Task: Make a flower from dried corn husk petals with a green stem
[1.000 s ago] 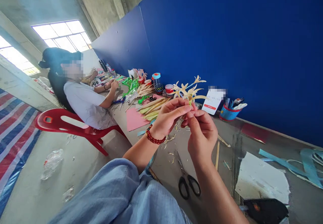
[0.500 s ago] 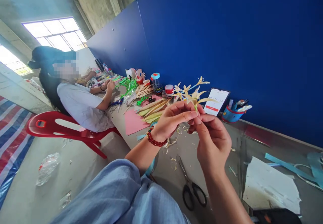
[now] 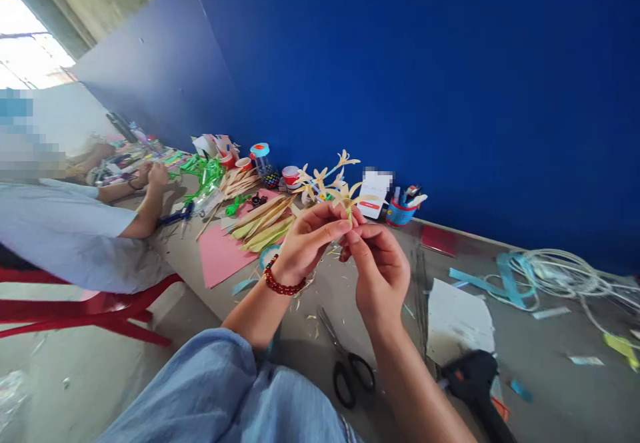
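Note:
Between the fingertips of both hands I pinch the short green base of a pale yellow husk flower, its narrow petals spread upward. My left hand, wearing a red bead bracelet, is closed on it from the left. My right hand is closed on the same base from the right, thumb and forefinger pressed together. Behind stand several similar pale flowers on light-blue stems. Black-handled scissors lie on the table below my hands, among small scraps.
Corn husks lie on pink paper at left. A phone and a pen cup stand by the blue partition. At right are a glue gun, white board and coiled cord. A co-worker sits left.
My view has turned right, bringing the glue gun and coiled cord into sight and pushing the co-worker toward the left edge. Both hands keep nearly the same pinch on the flower.

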